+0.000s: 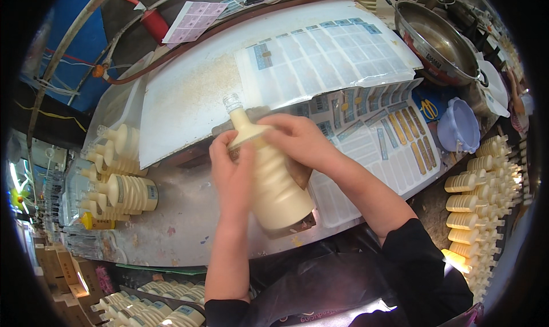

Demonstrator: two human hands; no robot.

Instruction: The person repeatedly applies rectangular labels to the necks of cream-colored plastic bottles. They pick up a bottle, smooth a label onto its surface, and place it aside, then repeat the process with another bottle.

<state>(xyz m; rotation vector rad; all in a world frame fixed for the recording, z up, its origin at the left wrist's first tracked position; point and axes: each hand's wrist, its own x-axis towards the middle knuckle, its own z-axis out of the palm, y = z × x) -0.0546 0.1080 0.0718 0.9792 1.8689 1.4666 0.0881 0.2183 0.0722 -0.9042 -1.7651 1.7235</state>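
A cream bottle (283, 201) with a ribbed body and a clear neck lies tilted in front of me, its neck pointing away. My left hand (230, 166) grips the left side of its shoulder, thumb and fingers curled in. Across the other side of the shoulder, my right hand (297, 141) bends its fingers against the bottle; the fingertips are slightly blurred. Parts of a brownish support show under the bottle. To the right lie sheets of stickers (394, 138) in blue and gold, near my right forearm.
A white board (189, 104) carries a blue label sheet (320, 55). Similar bottles (128, 192) stand at left, with more rows (466, 204) at right and below. A metal pan (437, 38), a lavender bucket (459, 127), yellow-handled scissors (428, 108) and a red bottle (154, 24) surround the workplace.
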